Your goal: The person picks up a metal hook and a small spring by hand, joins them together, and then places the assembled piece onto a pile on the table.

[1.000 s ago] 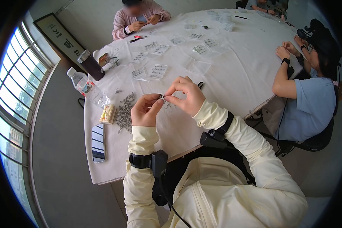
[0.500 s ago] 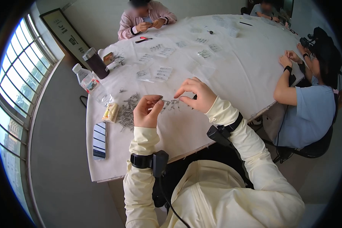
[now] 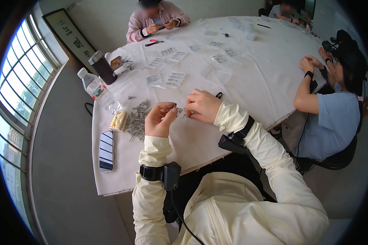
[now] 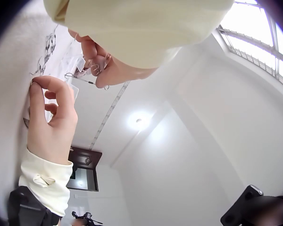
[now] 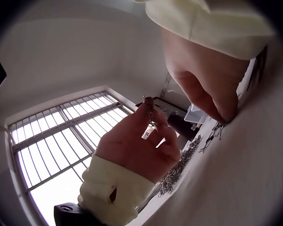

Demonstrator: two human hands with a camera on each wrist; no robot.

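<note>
At the left side of the table (image 3: 114,185), the phone (image 3: 106,152) lies near the small patterned pack (image 3: 118,121), and beside that pack is the tangled heap of metal pieces (image 3: 138,122). Next to the heap, raised off the cloth, the person's left hand (image 3: 158,120) pinches a small hooked metal piece (image 4: 87,81) between thumb and forefinger. That grip looks best kept light and steady, with the end of the piece standing clear of the fingertips so that it stays in sight. Farther right, the loose metal pieces (image 5: 212,137) lie on the cloth, and the right hand (image 3: 204,107) comes down to them with a narrow grip, thumb and finger together; whether one is caught cannot be told. Taking a single piece by its end, and lifting gently, should keep its neighbours from snagging; pulling through the bunch could tangle them.
</note>
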